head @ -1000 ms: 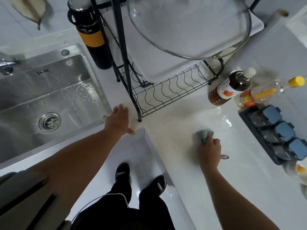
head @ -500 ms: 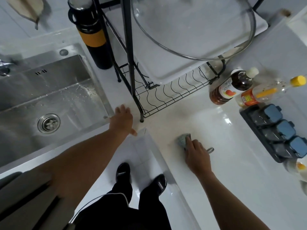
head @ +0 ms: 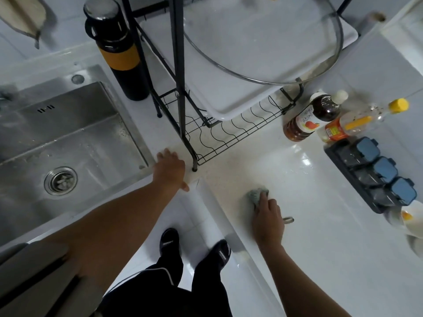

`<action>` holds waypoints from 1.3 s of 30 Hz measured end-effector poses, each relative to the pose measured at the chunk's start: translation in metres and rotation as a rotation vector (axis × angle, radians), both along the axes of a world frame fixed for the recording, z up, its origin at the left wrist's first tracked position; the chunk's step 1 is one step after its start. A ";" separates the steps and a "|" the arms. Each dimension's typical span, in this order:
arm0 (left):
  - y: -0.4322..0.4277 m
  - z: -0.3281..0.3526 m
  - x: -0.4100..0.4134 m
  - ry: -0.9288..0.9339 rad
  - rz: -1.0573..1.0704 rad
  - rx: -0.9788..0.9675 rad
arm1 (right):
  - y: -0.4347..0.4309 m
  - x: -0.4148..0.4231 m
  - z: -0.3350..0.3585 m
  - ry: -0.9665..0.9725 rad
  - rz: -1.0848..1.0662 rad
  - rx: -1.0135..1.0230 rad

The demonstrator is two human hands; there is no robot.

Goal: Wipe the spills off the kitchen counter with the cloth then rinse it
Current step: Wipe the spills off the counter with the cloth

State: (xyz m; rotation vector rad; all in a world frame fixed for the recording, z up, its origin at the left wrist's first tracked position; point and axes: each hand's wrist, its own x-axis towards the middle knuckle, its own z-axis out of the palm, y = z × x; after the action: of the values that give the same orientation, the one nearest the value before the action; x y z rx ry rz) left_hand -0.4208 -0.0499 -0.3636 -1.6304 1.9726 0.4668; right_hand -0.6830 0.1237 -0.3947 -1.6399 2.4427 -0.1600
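My right hand (head: 267, 216) presses a small grey-green cloth (head: 257, 193) onto the white kitchen counter (head: 320, 225); only the cloth's far end shows past my fingers. A wet sheen (head: 304, 156) lies on the counter beyond the cloth. My left hand (head: 169, 168) rests flat on the counter's inner corner, fingers spread, holding nothing. The steel sink (head: 68, 138) lies to the left, with a round drain (head: 60, 180) and water drops on its floor.
A black wire dish rack (head: 219, 131) with a white tray and a glass lid stands behind the corner. A black and orange flask (head: 121, 53) is beside it. Two sauce bottles (head: 315, 115) and a blue-lidded seasoning set (head: 375, 172) line the right side.
My right hand slid the cloth left along the counter towards the front edge, then slightly back to the right. My left hand has stayed on the corner.
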 end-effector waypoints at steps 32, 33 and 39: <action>0.012 0.000 -0.010 0.047 0.235 -0.014 | -0.154 -0.185 0.003 -0.090 -0.234 -0.056; 0.011 -0.001 -0.011 0.044 0.238 -0.026 | -0.148 -0.171 0.002 -0.067 -0.071 -0.061; 0.013 -0.001 -0.008 0.092 0.256 -0.040 | -0.132 -0.159 -0.007 -0.040 0.300 -0.045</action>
State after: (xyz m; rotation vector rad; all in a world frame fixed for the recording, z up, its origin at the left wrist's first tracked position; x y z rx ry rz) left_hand -0.4284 -0.0368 -0.3645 -1.9285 1.8552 0.6117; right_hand -0.8422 -0.0082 -0.4016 -1.9761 2.1465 -0.2007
